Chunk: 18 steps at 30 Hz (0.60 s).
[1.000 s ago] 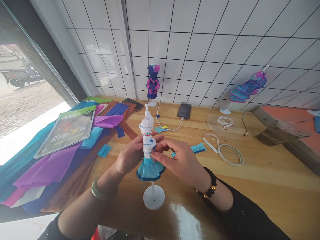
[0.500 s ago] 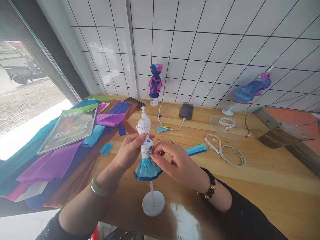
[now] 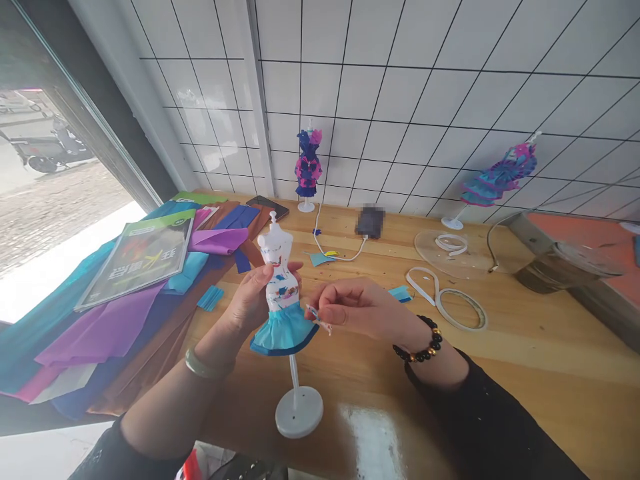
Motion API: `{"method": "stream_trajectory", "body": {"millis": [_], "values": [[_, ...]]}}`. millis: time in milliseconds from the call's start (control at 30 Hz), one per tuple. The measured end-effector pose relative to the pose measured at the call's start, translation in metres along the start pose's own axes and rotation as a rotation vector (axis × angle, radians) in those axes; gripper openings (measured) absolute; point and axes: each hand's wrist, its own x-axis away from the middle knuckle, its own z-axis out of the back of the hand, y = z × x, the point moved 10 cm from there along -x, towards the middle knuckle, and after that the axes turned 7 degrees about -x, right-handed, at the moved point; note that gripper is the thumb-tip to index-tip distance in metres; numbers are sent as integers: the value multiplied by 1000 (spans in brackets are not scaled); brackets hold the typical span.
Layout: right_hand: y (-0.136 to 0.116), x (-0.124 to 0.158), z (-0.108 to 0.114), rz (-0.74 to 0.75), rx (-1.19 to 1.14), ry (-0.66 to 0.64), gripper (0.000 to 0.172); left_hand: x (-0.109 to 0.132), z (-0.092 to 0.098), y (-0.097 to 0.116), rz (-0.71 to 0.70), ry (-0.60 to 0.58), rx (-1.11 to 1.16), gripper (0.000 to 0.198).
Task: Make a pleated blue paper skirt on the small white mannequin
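Note:
My left hand (image 3: 253, 293) is closed around the waist of a small white dress-form mannequin (image 3: 275, 245), which tilts a little to the left on its round base (image 3: 299, 412). Bits of blue and reddish residue cling to its torso. Around its hips sits a turquoise pleated skirt (image 3: 284, 328) with a dark blue hem. Just right of the mannequin, my right hand (image 3: 357, 305) pinches a thin, crumpled whitish strip of tape (image 3: 320, 319) flecked with blue. The strip hangs from between thumb and forefinger.
Coloured crepe paper sheets (image 3: 107, 327) and a printed packet (image 3: 137, 257) lie at left. Dressed mannequins (image 3: 309, 167) (image 3: 500, 177) stand by the tiled wall. Tape rolls (image 3: 463, 310), a turquoise strip (image 3: 400, 293), a cabled dark device (image 3: 370, 221) and a clear cup (image 3: 560, 267) are on the table.
My right hand has pulled away from the mannequin's waist to the right, with a strip of tape now showing in its fingers. The mannequin has shifted left and tilts more.

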Motion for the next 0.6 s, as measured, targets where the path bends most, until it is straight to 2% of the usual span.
{"method": "stream_trajectory", "body": {"millis": [100, 167, 267, 367, 433, 533, 600], "values": [[-8, 5, 32, 0, 233, 194, 31, -3, 6, 0, -10, 23, 40, 51], [-17, 12, 60, 21, 387, 367, 32, -6, 10, 0, -29, 24, 43, 51], [-26, 30, 105, 42, 494, 627, 34, -11, 14, 3, -66, 23, 9, 53], [-11, 54, 147, -37, 469, 778, 33, -14, 14, 2, -66, 34, 4, 55], [2, 79, 179, -64, 390, 927, 30, -14, 13, 1, -51, 46, 11, 57], [18, 111, 213, -61, 358, 1016, 29, -12, 11, -3, -36, 54, 1, 57], [29, 127, 228, -63, 343, 1048, 28, -12, 9, -5, -29, 40, -10, 57]]}}
